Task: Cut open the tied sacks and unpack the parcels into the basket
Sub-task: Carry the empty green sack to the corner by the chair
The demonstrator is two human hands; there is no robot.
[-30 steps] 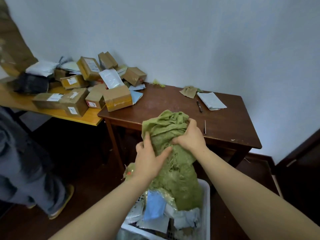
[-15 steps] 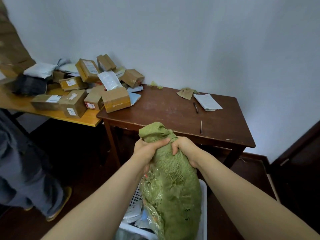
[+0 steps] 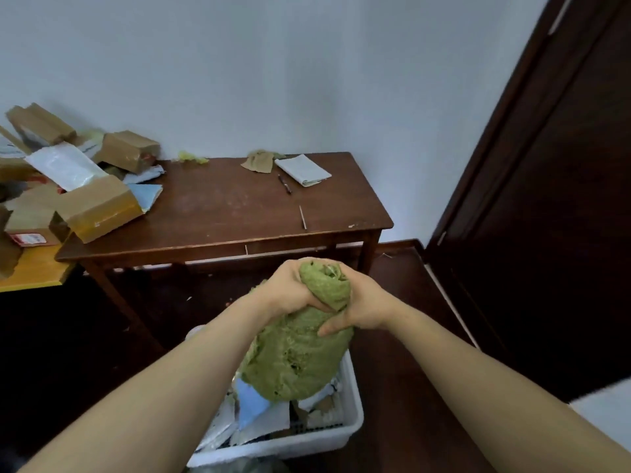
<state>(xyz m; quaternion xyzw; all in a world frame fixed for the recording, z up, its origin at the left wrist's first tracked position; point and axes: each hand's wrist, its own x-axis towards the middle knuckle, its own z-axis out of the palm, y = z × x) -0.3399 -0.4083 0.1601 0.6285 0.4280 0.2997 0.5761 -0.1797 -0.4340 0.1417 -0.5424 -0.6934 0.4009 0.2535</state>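
Observation:
A green woven sack (image 3: 293,356) hangs over the white basket (image 3: 353,411) on the floor. My left hand (image 3: 290,290) and my right hand (image 3: 358,305) both grip the bunched top of the sack, close together. The sack's lower part bulges and has small holes. Inside the basket lie several parcels (image 3: 252,409), white, blue and brown, partly hidden under the sack.
A dark wooden table (image 3: 222,213) stands against the wall ahead, with a pen (image 3: 285,184), a folded paper (image 3: 302,169) and a thin stick (image 3: 303,217). Cardboard boxes (image 3: 99,208) are piled at its left end. A dark door (image 3: 532,199) is on the right.
The sack's top was bunched tighter and lowered, and both hands closed in around its neck. The view swung right; the person at left is out of sight.

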